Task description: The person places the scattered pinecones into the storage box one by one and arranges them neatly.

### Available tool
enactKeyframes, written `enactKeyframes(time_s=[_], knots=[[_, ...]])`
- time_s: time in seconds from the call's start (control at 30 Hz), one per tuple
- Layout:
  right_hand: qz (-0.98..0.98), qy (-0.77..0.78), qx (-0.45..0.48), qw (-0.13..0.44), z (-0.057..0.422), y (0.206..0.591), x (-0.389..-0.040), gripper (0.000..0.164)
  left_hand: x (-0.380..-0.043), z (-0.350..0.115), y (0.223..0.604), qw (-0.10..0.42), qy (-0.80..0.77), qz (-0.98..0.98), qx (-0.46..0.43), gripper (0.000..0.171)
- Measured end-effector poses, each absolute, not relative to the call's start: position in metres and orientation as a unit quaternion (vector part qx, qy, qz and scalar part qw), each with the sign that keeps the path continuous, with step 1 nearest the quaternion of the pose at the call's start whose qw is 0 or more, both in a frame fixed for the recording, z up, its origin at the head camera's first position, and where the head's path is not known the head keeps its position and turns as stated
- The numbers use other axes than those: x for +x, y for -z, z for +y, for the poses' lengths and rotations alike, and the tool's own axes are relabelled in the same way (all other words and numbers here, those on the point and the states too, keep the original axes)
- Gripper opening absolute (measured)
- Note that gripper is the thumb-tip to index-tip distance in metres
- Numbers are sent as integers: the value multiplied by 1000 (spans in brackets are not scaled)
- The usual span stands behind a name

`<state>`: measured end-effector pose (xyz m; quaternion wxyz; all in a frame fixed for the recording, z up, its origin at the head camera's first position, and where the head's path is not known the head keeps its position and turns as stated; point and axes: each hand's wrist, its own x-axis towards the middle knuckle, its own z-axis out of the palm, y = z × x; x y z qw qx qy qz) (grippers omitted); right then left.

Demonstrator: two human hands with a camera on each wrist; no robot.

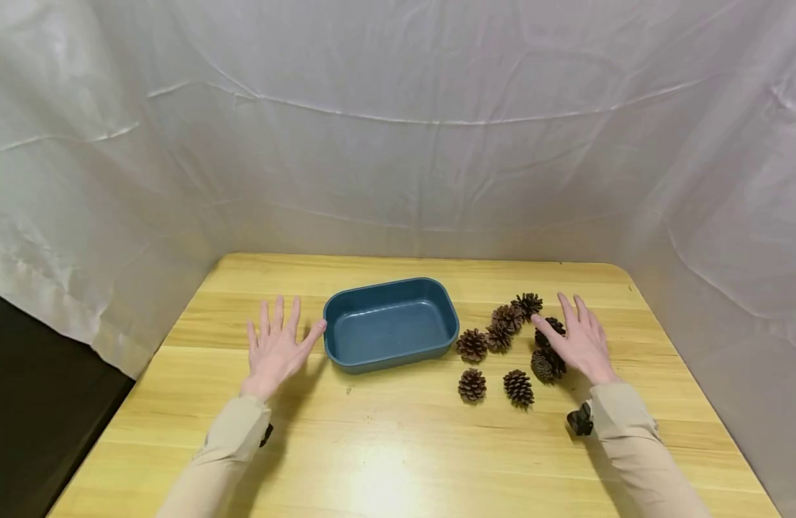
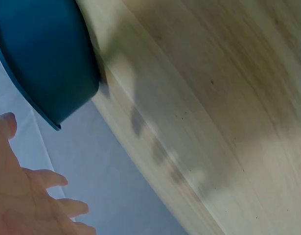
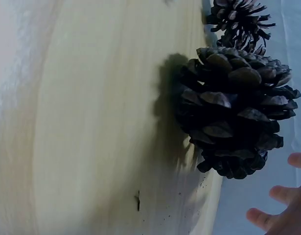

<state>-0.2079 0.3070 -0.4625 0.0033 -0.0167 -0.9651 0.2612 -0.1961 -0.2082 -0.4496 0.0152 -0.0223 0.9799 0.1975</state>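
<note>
A blue rectangular basin [image 1: 391, 327] stands on the wooden table, with bare floor showing inside. Left of it my left hand [image 1: 275, 352] is spread, its thumb close to the basin's left rim; whether they touch I cannot tell. In the left wrist view the basin's side [image 2: 57, 63] is just beyond the thumb. Several brown pine cones [image 1: 472, 345] lie right of the basin. My right hand [image 1: 582, 345] spreads its fingers over the rightmost cones and partly hides them, holding nothing. In the right wrist view a large pine cone [image 3: 238, 107] fills the middle, apart from the fingertips.
Pale hanging fabric [image 1: 411, 144] closes off the back and sides beyond the table [image 1: 385, 439]. A black surface [image 1: 42, 410] lies off the table's left edge. Two pine cones, one a front cone [image 1: 518, 388], sit nearer than the others.
</note>
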Motion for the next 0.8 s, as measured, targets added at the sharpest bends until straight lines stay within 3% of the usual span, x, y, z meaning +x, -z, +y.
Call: enactKeyframes(time_s=[0.47,0.8], knots=[[-916,-397,-55,-18,315,460,-210,85,-182,-188,448,26,-308,951,-16,92],[-878,-468,-91,-41,318,459,-207,91,-183,-184,451,-9,-428,903,-29,55]])
